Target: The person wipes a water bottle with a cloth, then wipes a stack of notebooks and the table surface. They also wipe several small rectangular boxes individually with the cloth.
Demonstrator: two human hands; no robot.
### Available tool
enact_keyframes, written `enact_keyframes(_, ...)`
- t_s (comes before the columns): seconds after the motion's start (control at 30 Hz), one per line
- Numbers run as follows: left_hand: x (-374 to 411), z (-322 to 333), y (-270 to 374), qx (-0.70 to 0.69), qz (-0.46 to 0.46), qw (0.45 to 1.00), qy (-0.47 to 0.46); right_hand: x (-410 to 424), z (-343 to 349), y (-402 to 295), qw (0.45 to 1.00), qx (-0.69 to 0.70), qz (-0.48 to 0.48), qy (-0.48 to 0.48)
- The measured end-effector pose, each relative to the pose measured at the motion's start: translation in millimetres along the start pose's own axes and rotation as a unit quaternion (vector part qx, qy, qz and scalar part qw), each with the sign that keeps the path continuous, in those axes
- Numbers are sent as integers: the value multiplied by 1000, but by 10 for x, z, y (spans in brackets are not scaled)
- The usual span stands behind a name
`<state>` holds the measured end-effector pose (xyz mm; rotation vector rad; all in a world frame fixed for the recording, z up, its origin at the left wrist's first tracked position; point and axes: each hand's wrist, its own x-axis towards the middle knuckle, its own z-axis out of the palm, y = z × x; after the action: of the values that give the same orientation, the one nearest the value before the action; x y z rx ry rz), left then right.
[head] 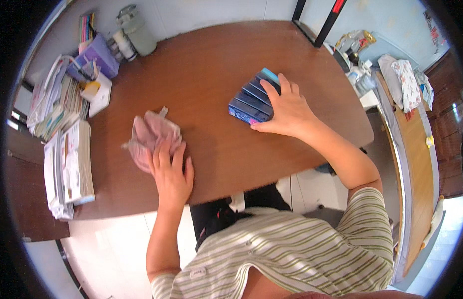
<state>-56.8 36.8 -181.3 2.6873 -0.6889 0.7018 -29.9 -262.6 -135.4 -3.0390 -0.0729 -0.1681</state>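
Note:
My left hand (171,175) lies palm down, its fingers slightly apart, on the near edge of a pink cloth-like item in a thin clear plastic bag (153,129). To the right on the brown wooden table, several small dark blue boxes (251,106) lie side by side in a slanted, staggered row. The farthest one has a light blue face. My right hand (287,106) spans the right side of this row. Its thumb is at the nearest box's pink-marked end and its fingers reach to the farthest box. The palm hides the boxes' right ends.
Paperback books (76,160), a stack of papers (59,104), a white desk lamp base (101,93) and a purple organizer (101,56) line the left edge. A large translucent bottle (138,35) stands by the wall. At the far right corner is a black metal post (325,26).

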Motion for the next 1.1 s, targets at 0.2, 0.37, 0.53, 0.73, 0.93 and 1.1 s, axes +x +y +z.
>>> enact_keyframes(0.2,-88,24,-81,-46,18,996,71,-435,13,-426,1000,13,-20,11)
enact_keyframes(0.37,-47,-130,-300,6,37,992,123,-651,-207,-254,989,116,-24,86)
enact_keyframes(0.53,67,52,-663,-111,11,994,3,-884,63,-80,955,205,-36,211)
enact_keyframes(0.73,-173,54,-302,13,12,997,72,-528,350,160,962,128,-46,238)
enact_keyframes(0.93,-245,9,-235,-39,7,996,84,-228,383,496,965,198,22,170)
enact_keyframes(1.1,-291,31,-290,-45,-18,995,87,-223,118,558,692,698,126,136)
